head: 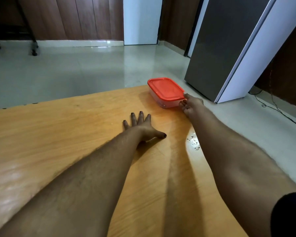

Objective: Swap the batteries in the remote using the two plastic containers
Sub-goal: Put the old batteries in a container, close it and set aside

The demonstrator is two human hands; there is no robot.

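A clear plastic container with a red lid stands near the far right corner of the wooden table. My right hand reaches out to it, thumb on the lid's near corner and fingers against the container's near side. My left hand lies flat on the table with fingers spread, holding nothing, a short way to the left of the container and nearer to me. No remote, batteries or second container show in this view.
The table's far edge runs just behind the container and its right edge lies beneath my right forearm. A tall grey cabinet stands on the tiled floor to the right. Cables trail on the floor beside it.
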